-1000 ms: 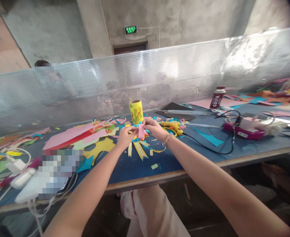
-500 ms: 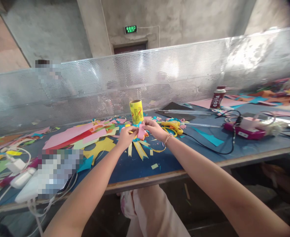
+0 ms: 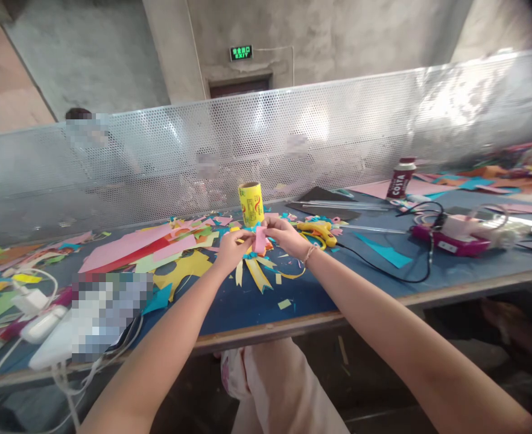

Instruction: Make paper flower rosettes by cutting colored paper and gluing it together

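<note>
A small pink paper strip (image 3: 260, 241) is pinched between my two hands over the middle of the table. My left hand (image 3: 233, 246) grips its left side with fingers closed. My right hand (image 3: 285, 236) pinches its upper right, thumb and fingers together. Beneath the hands lies a paper rosette (image 3: 259, 276) with yellow, white and blue tails; its middle is partly hidden. Just behind the hands stands a yellow cardboard tube (image 3: 251, 205). A yellow glue gun (image 3: 318, 234) with a black cord rests right of my right hand.
Pink paper sheets (image 3: 125, 246) and coloured scraps spread to the left. A blurred-out device (image 3: 53, 343) with white cables lies front left. A dark red bottle (image 3: 400, 179) and a magenta power strip (image 3: 451, 243) stand right. A perforated metal screen (image 3: 166, 175) closes the back.
Both hands stay nearly in place. The pink strip has turned slightly between the fingers; otherwise the table looks the same.
</note>
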`<action>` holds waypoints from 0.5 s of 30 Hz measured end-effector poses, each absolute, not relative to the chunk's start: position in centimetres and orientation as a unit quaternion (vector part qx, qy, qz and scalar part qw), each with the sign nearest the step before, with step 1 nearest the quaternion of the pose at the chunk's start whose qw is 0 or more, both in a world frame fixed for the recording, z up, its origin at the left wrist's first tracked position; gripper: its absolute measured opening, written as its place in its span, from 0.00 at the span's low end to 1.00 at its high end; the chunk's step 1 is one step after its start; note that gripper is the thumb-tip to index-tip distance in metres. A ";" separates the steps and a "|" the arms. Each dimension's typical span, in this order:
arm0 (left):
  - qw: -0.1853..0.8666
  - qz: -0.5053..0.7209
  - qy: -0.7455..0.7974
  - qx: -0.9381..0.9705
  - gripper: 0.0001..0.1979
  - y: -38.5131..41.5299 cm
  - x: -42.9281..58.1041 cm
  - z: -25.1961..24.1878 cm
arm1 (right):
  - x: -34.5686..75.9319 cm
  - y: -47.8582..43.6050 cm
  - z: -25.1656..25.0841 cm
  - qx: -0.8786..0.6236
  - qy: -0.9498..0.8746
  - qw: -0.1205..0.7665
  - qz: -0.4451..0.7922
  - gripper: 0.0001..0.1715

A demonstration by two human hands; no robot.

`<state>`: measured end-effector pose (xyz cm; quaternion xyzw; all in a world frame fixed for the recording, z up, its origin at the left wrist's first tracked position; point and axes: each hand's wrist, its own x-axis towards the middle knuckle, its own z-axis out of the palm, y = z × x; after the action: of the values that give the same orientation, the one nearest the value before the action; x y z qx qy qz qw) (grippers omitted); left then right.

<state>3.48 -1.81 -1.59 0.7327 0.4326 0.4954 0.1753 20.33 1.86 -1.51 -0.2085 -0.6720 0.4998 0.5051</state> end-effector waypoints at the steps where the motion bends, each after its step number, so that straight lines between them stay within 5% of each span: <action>1: 0.176 0.496 0.431 0.733 0.11 -1.8 3.5 -1.6 | 20.4 1.9 -1.5 -0.211 -0.672 0.505 0.499 0.10; 15: 0.251 0.550 0.439 0.665 0.08 -1.1 3.0 -1.7 | 22.4 3.5 -0.6 -0.287 -0.659 0.534 0.445 0.14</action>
<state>3.02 -1.08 -1.72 0.6647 0.4391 0.5500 0.2507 22.44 3.55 -0.57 -0.2868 -0.6588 0.4452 0.5343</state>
